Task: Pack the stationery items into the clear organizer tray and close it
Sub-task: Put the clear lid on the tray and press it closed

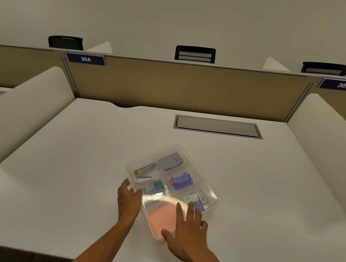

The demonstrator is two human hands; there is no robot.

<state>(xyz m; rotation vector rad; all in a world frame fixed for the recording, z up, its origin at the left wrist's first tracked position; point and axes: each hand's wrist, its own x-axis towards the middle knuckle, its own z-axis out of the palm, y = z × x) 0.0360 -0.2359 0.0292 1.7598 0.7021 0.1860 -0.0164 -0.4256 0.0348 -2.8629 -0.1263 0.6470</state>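
One head-worn wide-angle view looks forward and down over the desk (pixel 85 145), close above the hands, apparently facing the far partition (pixel 191 87).

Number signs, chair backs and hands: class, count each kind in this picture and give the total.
Number signs: 2, 304 and 303
Chair backs: 3
Hands: 2, left hand, right hand
Total: 7
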